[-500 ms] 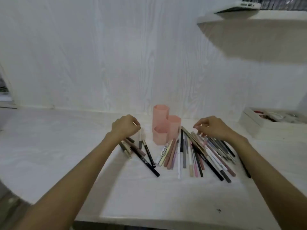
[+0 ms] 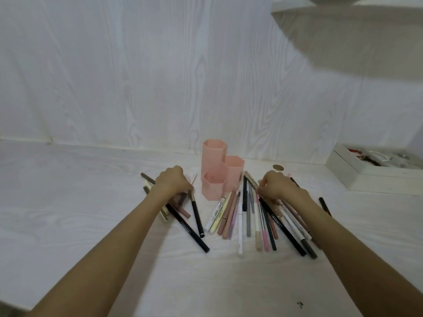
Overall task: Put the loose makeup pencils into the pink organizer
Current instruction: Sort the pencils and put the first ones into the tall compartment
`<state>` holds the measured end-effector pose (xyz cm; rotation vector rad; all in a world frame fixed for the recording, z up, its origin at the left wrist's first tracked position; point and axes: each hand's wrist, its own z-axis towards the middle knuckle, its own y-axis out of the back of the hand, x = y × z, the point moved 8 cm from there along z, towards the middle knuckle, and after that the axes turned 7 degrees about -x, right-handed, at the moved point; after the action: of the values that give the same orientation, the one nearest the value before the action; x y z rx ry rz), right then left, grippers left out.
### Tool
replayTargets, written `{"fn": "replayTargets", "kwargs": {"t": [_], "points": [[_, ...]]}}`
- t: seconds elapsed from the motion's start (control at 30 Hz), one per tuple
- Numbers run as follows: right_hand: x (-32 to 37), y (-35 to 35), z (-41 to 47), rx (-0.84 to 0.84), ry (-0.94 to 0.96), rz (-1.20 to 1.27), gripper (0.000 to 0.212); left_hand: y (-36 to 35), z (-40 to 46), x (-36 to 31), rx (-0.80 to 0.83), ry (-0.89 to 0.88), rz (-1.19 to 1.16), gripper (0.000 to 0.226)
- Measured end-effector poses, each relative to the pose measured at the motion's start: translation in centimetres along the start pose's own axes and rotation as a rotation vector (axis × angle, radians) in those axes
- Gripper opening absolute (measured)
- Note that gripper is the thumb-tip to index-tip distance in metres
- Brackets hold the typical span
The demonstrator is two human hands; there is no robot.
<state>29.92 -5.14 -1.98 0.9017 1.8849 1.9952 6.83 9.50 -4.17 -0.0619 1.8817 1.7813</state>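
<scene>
The pink organizer (image 2: 219, 172), three joined hexagonal tubes, stands upright at the middle of the white table, near the wall. Loose makeup pencils lie in two heaps. A small heap (image 2: 194, 216) is left of the organizer, and a bigger fan of several pencils (image 2: 256, 216) is to its right. My left hand (image 2: 172, 181) is curled down over the top of the left heap, fingers closed on pencils there. My right hand (image 2: 280, 186) rests on the top of the right heap. Its fingertips pinch a tan pencil (image 2: 250, 179) beside the organizer.
A white open box (image 2: 357, 177) with small items sits at the right by the wall. A small round gold thing (image 2: 278, 167) lies behind my right hand. A shelf (image 2: 343, 30) overhangs the upper right. The table's front edge runs along the bottom left.
Both hands have sunk a little onto their heaps. My right hand drew slightly left and nearer, uncovering the gold round thing behind it. The view has tilted slightly.
</scene>
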Motion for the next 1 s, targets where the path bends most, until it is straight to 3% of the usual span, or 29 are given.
{"fn": "replayTargets", "kwargs": {"t": [0.33, 0.43, 0.6, 0.73, 0.9, 1.0], "points": [[-0.5, -0.9, -0.4, 0.506, -0.236, -0.125, 0.041, 0.3, 0.6, -0.8, 0.087, 0.053, 0.056, 0.038], [-1.2, -1.4, -0.2, 0.539, -0.296, 0.023, 0.042, 0.2, 0.6, -0.5, 0.109, 0.077, 0.050, 0.039], [-2.2, -1.2, 0.1, 0.442, -0.271, 0.306, 0.041, -0.1, 0.9, 0.0, 0.120, 0.094, -0.017, 0.037], [-2.8, 0.9, 0.3, 0.309, -0.232, 0.582, 0.024, -0.2, 1.3, 0.1, 0.123, 0.086, -0.031, 0.031], [-0.6, 6.5, 1.2, -0.018, -0.078, 1.024, 0.025, -0.5, 1.3, 0.3, 0.190, 0.067, -0.053, 0.026], [3.6, 10.5, 0.8, -0.240, 0.096, 1.142, 0.011, -0.4, 1.2, 0.3, 0.227, 0.070, -0.112, 0.022]]}}
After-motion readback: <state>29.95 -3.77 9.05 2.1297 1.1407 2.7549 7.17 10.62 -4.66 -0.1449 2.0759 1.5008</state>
